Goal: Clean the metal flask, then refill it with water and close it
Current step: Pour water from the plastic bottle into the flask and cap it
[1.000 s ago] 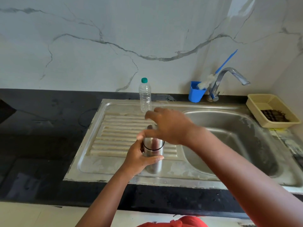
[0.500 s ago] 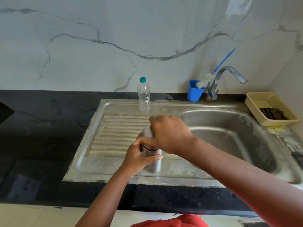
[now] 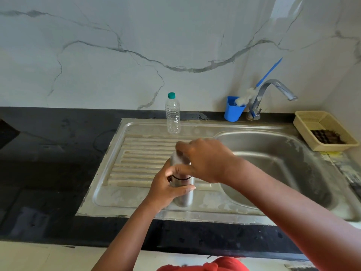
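Observation:
The metal flask (image 3: 184, 194) stands upright on the steel draining board (image 3: 136, 163), near its front edge. My left hand (image 3: 166, 189) grips the flask's body from the left. My right hand (image 3: 205, 160) curls over the top and grips the flask's cap (image 3: 175, 158), whose silver side shows, blurred, under the fingers. A dark ring marks the joint between cap and body. The flask's mouth is hidden.
A clear plastic bottle (image 3: 172, 114) with a green cap stands at the board's back edge. The sink basin (image 3: 277, 165) lies to the right, with the tap (image 3: 271, 94) behind it. A blue cup (image 3: 233, 111) holds a brush. A yellow basket (image 3: 324, 130) sits far right.
My right hand has come down from above the flask and closed round the cap. The left hand keeps its grip on the body, and the flask stays in place.

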The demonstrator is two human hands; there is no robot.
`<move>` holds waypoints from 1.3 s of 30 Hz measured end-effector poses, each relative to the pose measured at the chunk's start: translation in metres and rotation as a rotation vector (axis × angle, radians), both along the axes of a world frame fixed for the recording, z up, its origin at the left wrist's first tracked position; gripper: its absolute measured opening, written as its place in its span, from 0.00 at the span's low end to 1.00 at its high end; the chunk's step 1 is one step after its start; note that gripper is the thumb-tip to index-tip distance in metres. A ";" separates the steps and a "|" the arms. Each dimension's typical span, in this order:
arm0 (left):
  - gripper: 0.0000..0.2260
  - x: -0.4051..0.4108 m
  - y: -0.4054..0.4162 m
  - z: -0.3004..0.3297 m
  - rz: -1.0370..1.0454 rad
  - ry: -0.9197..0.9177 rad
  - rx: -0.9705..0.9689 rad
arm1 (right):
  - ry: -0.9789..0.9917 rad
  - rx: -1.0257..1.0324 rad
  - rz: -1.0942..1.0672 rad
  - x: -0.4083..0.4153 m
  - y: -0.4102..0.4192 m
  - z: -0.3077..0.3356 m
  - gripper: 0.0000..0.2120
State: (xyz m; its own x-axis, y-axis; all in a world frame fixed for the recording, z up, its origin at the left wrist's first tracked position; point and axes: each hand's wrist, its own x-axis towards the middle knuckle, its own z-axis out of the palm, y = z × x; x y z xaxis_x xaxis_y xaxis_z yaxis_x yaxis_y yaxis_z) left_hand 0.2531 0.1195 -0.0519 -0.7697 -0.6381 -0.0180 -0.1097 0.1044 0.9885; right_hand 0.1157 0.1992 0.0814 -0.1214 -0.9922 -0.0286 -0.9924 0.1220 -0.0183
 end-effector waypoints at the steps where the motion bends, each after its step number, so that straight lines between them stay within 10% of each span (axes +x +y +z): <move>1: 0.26 0.000 0.000 0.000 0.002 -0.003 -0.002 | 0.003 -0.033 0.006 -0.003 0.001 0.002 0.35; 7: 0.32 0.000 0.000 0.003 0.022 0.010 0.005 | -0.428 0.100 0.237 -0.018 0.000 0.015 0.27; 14: 0.26 0.001 -0.001 0.001 -0.021 0.013 -0.001 | -0.018 -0.242 0.067 -0.002 0.004 -0.022 0.29; 26: 0.26 -0.003 0.003 0.003 0.049 0.006 -0.033 | 0.195 -0.379 0.942 -0.041 -0.047 -0.023 0.22; 39: 0.15 -0.013 -0.002 -0.003 0.093 -0.048 -0.124 | 0.321 -0.567 0.051 0.006 -0.022 -0.054 0.23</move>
State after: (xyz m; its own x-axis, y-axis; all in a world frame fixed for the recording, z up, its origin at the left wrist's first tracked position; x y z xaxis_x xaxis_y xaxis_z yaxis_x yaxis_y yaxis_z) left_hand 0.2400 0.1174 -0.0549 -0.7071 -0.7065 0.0301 -0.1714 0.2125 0.9620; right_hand 0.1216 0.1773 0.0271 0.0112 -0.8474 0.5308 -0.9635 0.1329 0.2325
